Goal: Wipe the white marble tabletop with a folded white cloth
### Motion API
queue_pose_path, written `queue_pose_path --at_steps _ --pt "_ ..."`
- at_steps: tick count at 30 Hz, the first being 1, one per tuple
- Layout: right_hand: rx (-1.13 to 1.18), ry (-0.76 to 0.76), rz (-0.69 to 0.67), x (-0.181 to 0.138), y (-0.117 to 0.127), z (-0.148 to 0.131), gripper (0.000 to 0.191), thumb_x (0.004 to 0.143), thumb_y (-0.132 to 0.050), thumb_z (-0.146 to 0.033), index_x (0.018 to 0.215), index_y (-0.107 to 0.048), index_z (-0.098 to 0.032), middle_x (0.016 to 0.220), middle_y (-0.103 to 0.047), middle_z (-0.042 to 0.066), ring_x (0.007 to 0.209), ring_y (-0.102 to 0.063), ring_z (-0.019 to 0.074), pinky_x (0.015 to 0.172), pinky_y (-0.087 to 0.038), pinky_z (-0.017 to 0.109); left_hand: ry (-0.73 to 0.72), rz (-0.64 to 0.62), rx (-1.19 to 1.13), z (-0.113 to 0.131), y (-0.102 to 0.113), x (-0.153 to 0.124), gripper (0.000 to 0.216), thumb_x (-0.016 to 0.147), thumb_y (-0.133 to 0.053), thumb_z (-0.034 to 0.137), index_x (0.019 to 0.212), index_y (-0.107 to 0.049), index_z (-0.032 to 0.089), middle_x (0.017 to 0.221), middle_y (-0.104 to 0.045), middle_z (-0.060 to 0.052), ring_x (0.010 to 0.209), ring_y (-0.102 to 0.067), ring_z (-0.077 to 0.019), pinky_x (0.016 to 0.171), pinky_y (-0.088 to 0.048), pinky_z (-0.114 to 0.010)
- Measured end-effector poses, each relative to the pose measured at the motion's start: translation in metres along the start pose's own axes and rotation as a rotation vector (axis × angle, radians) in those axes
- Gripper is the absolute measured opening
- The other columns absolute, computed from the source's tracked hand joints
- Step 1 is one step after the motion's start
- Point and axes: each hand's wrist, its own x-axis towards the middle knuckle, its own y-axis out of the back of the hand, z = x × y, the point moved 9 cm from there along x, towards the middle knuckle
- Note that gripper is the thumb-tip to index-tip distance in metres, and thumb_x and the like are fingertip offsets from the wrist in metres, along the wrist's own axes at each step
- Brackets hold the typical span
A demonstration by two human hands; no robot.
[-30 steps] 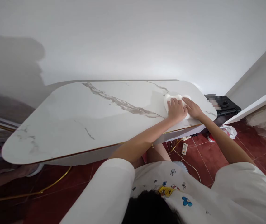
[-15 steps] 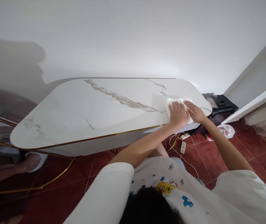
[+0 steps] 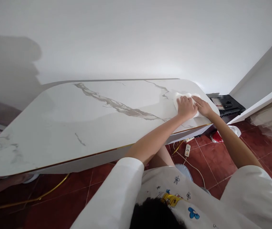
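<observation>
A white cloth (image 3: 180,96) lies on the right end of a white marble-look table (image 3: 90,117) with grey veins and a gold edge. My left hand (image 3: 186,107) presses flat on the cloth, fingers together and pointing away from me. My right hand (image 3: 203,106) lies beside it on the cloth's right part, fingers stretched out and touching the left hand. Both arms reach forward from white sleeves. Most of the cloth is hidden under the hands.
A white wall stands right behind the table. A black device (image 3: 226,105) sits beyond the table's right end. On the red tiled floor lie a power strip (image 3: 187,150) with cables, a white-and-red item (image 3: 222,135) and gold table legs (image 3: 31,198).
Both hands with the cloth slid toward the near edge, then back away toward the far right of the table. The view shifted, so the table now reaches further left.
</observation>
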Motion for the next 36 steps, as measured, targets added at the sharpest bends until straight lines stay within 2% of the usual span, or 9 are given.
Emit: queue_pose_path --at_steps 9,23,30,36 --pt "-0.006 -0.029 -0.012 0.065 -0.016 0.015 0.054 0.095 -0.028 -0.038 0.143 -0.047 -0.023 0.152 -0.043 -0.001 0.143 -0.036 0.0227 0.12 -0.029 0.044 0.055 0.021 0.001 -0.033 -0.003 0.049 0.036 0.094 -0.035 0.032 0.119 -0.053 0.012 0.129 -0.054 -0.018 0.125 -0.042 -0.0322 0.108 -0.027 -0.048" --pt "-0.026 0.029 -0.048 0.164 -0.037 0.023 0.056 0.097 -0.024 -0.046 0.143 -0.047 -0.024 0.151 -0.044 -0.004 0.142 -0.037 0.0241 0.119 -0.031 0.042 0.138 0.045 0.035 -0.087 -0.013 0.124 0.038 0.095 -0.035 0.033 0.121 -0.053 0.011 0.129 -0.053 -0.019 0.125 -0.042 -0.0322 0.107 -0.027 -0.047" --pt "-0.008 0.076 -0.035 0.196 -0.042 0.034 0.058 0.098 -0.021 -0.051 0.144 -0.046 -0.025 0.151 -0.044 -0.004 0.141 -0.039 0.0236 0.12 -0.029 0.042 0.166 0.052 0.04 -0.1 -0.021 0.153 0.04 0.096 -0.031 0.034 0.123 -0.051 0.012 0.131 -0.051 -0.019 0.128 -0.038 -0.0335 0.109 -0.024 -0.05" --pt "-0.02 0.065 -0.034 0.207 -0.042 0.047 0.055 0.098 -0.023 -0.043 0.145 -0.045 -0.024 0.153 -0.042 -0.003 0.142 -0.038 0.0227 0.12 -0.029 0.042 0.142 0.062 0.04 -0.099 -0.026 0.173 0.04 0.095 -0.034 0.034 0.121 -0.054 0.012 0.13 -0.054 -0.018 0.125 -0.042 -0.0326 0.107 -0.027 -0.049"
